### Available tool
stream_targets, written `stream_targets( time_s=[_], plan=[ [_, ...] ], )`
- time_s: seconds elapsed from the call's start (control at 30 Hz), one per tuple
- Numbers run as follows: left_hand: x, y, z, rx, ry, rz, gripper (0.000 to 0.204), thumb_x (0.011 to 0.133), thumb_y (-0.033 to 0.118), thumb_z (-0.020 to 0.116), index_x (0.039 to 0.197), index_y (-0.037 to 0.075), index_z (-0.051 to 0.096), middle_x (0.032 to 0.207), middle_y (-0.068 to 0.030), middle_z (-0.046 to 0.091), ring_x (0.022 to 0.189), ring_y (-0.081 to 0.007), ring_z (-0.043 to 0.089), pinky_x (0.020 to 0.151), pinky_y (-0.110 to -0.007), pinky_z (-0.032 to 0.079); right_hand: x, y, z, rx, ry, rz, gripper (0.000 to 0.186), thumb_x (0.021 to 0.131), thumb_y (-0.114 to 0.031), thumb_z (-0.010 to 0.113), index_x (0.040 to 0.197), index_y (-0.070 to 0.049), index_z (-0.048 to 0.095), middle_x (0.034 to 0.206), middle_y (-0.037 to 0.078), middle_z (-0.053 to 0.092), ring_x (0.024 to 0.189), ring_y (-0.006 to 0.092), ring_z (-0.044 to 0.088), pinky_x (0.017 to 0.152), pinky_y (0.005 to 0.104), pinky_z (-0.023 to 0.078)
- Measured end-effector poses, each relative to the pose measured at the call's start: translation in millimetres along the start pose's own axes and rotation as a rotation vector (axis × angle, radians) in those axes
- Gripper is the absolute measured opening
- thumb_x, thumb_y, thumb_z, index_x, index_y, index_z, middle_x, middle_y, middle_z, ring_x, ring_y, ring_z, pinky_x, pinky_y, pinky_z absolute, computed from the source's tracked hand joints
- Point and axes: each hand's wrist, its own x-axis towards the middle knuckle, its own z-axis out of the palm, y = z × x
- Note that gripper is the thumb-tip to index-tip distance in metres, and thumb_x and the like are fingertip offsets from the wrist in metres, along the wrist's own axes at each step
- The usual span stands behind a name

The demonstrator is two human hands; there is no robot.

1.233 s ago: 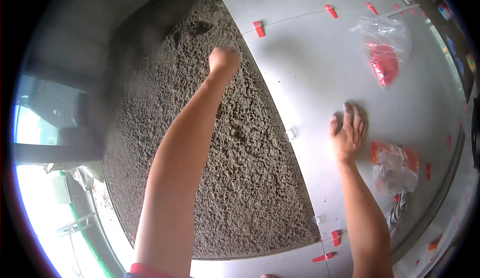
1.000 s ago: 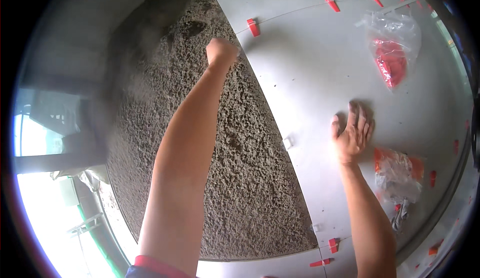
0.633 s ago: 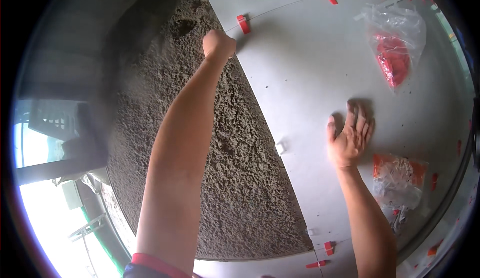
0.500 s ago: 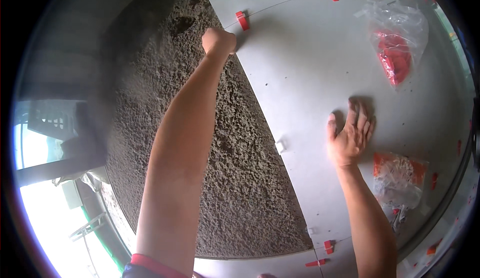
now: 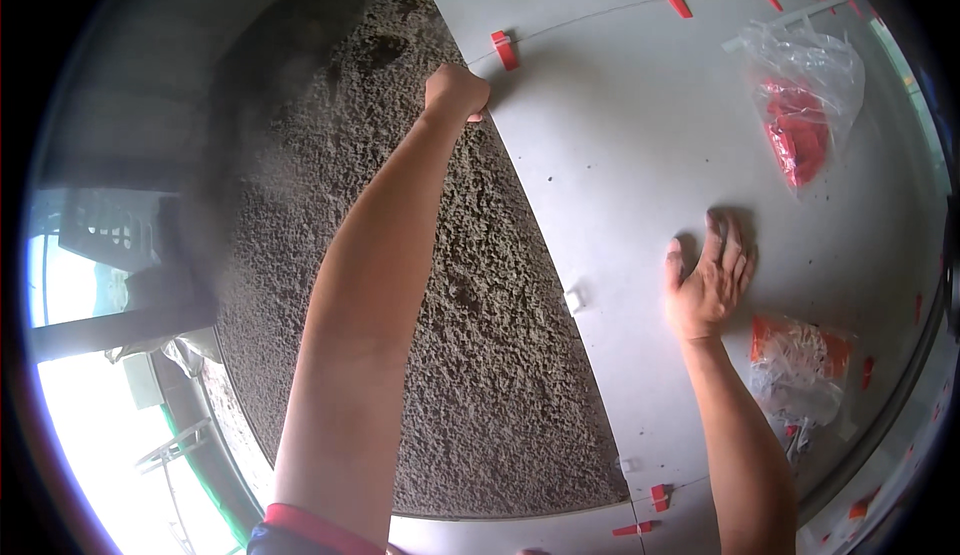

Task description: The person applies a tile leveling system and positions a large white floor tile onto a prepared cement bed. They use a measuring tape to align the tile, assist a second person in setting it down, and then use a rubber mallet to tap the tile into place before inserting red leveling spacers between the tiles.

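My left hand [image 5: 457,92] is closed at the edge of a large light-grey floor tile [image 5: 610,185], by the far end of a joint. Its fingers are curled and mostly hidden behind the back of the hand, so what they grip cannot be made out. A red levelling wedge in a white clip [image 5: 505,51] straddles the joint just right of that hand. Palm down on the tile lies my right hand [image 5: 708,280], its fingers spread and holding nothing. A small white clip [image 5: 573,300] sits at the tile's edge between my hands.
Rough grey mortar [image 5: 500,385] borders the tile on the left. On the tile are a clear bag of red wedges [image 5: 797,130] and a clear-and-orange bag of clips [image 5: 800,365]. More red wedges [image 5: 677,1] line the far joint; others [image 5: 660,498] stand near the front.
The whole scene has shifted slightly right and down in the view. Both hands keep about the same places on the tile; a fingertip now shows below my left fist.
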Motion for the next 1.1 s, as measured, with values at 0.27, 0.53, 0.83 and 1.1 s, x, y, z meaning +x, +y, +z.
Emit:
stream_targets(
  time_s=[0.27, 0.53, 0.83, 1.1],
  plan=[
    [1, 10, 21, -0.063, 0.18, -0.089, 0.017, 0.078, 0.006, 0.065, 0.09, -0.004, 0.069, 0.091, -0.0214, 0.07, 0.083, -0.0262, 0.071, 0.072, -0.032, 0.058, 0, 3, 3, -0.022, 0.003, 0.025, 0.059, 0.086, -0.043, 0.056, 0.132, -0.006, 0.049, 0.139, 0.015, 0.042, 0.131, 0.0342, 0.038, 0.114, 0.0531, 0.022],
    [36, -13, 27, -0.137, 0.071, -0.24, 0.016, 0.085, 0.008, 0.06, 0.092, -0.005, 0.065, 0.083, -0.0146, 0.069, 0.064, -0.0189, 0.069, 0.054, -0.028, 0.055, 4, -8, -5, 0.008, -0.045, 0.048, 0.063, 0.084, -0.043, 0.058, 0.134, -0.007, 0.046, 0.141, 0.014, 0.041, 0.133, 0.0326, 0.036, 0.114, 0.0524, 0.021],
    [9, -34, -7, 0.938, 0.054, 0.654, 0.022, 0.088, 0.029, 0.065, 0.073, 0.013, 0.063, 0.071, -0.0029, 0.061, 0.064, -0.0128, 0.061, 0.051, -0.03, 0.045, 3, -8, -3, -0.008, -0.007, 0.018, 0.063, 0.086, -0.044, 0.057, 0.136, -0.008, 0.045, 0.139, 0.013, 0.043, 0.13, 0.031, 0.039, 0.114, 0.0505, 0.022],
    [-107, -83, -34, -1.033, -0.032, 0.17, 0.023, 0.092, 0.024, 0.063, 0.081, 0.004, 0.069, 0.068, -0.0003, 0.06, 0.057, -0.0073, 0.047, 0.052, -0.024, 0.036, 2, -1, 4, -0.029, 0.071, -0.004, 0.057, 0.087, -0.043, 0.057, 0.131, -0.009, 0.049, 0.136, 0.013, 0.046, 0.127, 0.0305, 0.042, 0.113, 0.0479, 0.024]
  ],
)
